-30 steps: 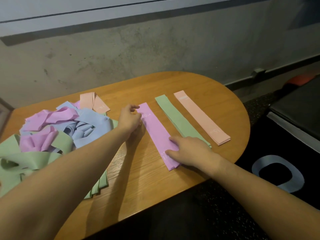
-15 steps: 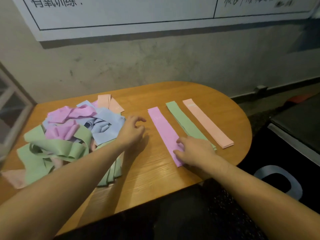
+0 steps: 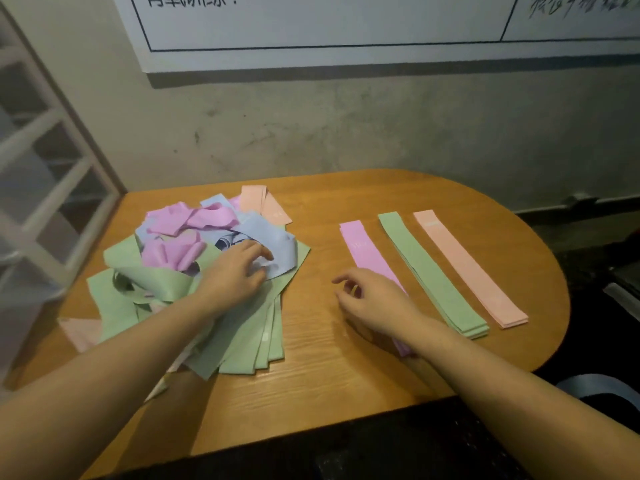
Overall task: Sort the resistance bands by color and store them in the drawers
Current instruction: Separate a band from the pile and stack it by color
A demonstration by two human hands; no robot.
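Bands of stretchy rubber in four colours lie on the oval wooden surface [image 3: 311, 358] in front of you. Toward its left end sits the tangled heap of unsorted resistance bands [image 3: 194, 271]: green ones at the bottom and fanned toward the near edge, crumpled purple and pale blue ones on top, a few peach ones poking out toward the far edge.

Your left hand [image 3: 235, 275] rests on the heap, palm down, with the fingertips on the pale blue band [image 3: 277, 251]. The fingers are bent over that band, but you cannot tell from here whether the grip is closed on it or merely touching it.

Toward the right end, three flat, straightened stacks lie side by side and slightly apart, each running from the far edge toward the near right corner: the purple stack [image 3: 367, 251], then the green stack [image 3: 433, 275], then the peach stack [image 3: 471, 268], nearest the rounded right end.

Your right hand [image 3: 377, 299] hovers over the near part of the purple stack, fingers loosely curled and spread, grip released, holding nothing. Its forearm hides the purple stack's near end.

A whiteboard [image 3: 346, 29] with handwriting hangs on the grey wall behind.
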